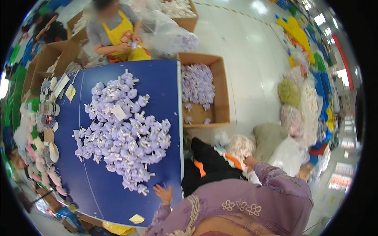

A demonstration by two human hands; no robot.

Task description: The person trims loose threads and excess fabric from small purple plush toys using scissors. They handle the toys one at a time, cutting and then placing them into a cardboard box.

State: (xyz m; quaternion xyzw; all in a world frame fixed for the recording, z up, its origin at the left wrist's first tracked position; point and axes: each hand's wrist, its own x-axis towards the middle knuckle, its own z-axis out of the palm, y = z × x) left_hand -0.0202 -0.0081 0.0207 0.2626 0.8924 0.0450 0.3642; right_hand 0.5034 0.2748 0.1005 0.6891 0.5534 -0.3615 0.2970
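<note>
A big heap of small lavender plush toys (134,137) with white tags lies on the blue table (94,188). My left hand (163,194) rests on the table at the heap's near right end. Its fingers are spread and hold nothing. Out to the right, beyond the table edge, my right hand (249,162) reaches down with curled fingers. It is at something whitish, beside a plastic bag of pale pieces (240,145) and a black garment with orange bands (202,161). What those fingers grip is too small to make out.
A cardboard box (222,94) with more lavender toys stands against the table's right edge. Across the table a co-worker in a yellow apron (114,31) handles a small item. Plush pieces (43,157) line the left side. A green sack (269,139) lies right.
</note>
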